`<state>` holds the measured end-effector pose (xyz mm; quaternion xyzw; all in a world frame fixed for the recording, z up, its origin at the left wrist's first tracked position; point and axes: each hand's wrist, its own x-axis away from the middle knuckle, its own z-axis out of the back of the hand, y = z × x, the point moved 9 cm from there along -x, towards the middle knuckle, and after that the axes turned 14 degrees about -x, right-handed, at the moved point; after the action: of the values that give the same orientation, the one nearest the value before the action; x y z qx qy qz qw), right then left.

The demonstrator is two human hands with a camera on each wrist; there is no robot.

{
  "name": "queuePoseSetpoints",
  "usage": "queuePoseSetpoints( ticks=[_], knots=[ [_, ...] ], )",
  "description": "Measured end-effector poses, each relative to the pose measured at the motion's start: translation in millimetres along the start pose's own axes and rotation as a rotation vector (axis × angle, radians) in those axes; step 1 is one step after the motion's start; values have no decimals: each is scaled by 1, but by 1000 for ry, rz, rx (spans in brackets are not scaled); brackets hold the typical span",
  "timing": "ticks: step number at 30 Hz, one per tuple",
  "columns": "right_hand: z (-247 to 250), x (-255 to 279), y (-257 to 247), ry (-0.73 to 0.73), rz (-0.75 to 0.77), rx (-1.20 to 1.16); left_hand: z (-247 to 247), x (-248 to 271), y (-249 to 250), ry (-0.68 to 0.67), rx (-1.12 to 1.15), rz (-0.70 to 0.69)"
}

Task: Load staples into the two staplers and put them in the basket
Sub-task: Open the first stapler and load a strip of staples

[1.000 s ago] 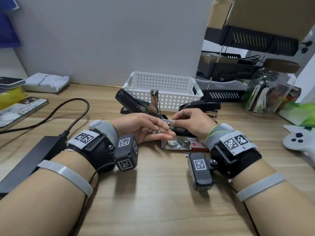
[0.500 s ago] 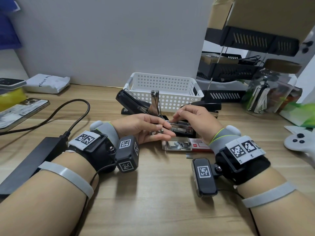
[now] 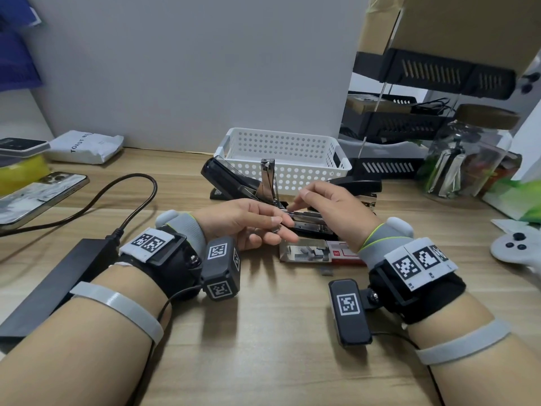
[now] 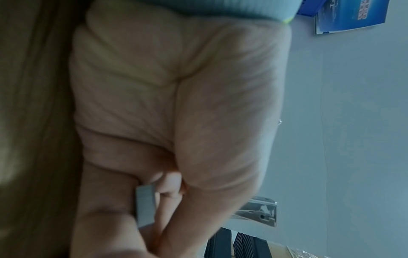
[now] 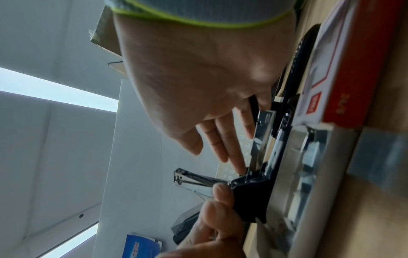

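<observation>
An open black stapler (image 3: 234, 181) lies in front of the white basket (image 3: 281, 153), its lid tipped back left and its metal arm (image 3: 268, 177) upright. My left hand (image 3: 278, 227) pinches a short grey staple strip (image 4: 145, 206) just left of the stapler's magazine (image 3: 306, 213). My right hand (image 3: 295, 205) lays straight fingers (image 5: 238, 167) on that magazine rail. A second, closed black stapler (image 3: 358, 183) sits behind my right hand. The open staple box (image 3: 304, 250), with its red sleeve (image 5: 344, 87), lies just in front of the stapler.
A loose staple piece (image 3: 325, 271) lies near the box. Left are a phone (image 3: 38, 194), a black cable (image 3: 131, 200) and a black adapter (image 3: 49, 285). Right are a glass jar (image 3: 468, 159), a white controller (image 3: 515, 247) and black file trays (image 3: 409, 124).
My right hand left the strip held at my left fingers and moved back onto the stapler's magazine, fingers now straight. The left hand stayed put with its strip.
</observation>
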<state>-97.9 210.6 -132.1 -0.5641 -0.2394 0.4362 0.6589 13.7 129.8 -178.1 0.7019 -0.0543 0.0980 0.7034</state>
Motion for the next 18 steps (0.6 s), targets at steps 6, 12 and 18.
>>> queuePoseSetpoints(
  ticks=[6,12,18],
  knots=[
    [-13,4,2,-90,-75,19,-1,-2,1,8,-49,-20],
    [13,3,-9,124,74,-151,-6,-3,0,-17,-23,-35],
    [21,7,-8,151,115,-178,-9,-7,-1,-104,5,-53]
  ],
)
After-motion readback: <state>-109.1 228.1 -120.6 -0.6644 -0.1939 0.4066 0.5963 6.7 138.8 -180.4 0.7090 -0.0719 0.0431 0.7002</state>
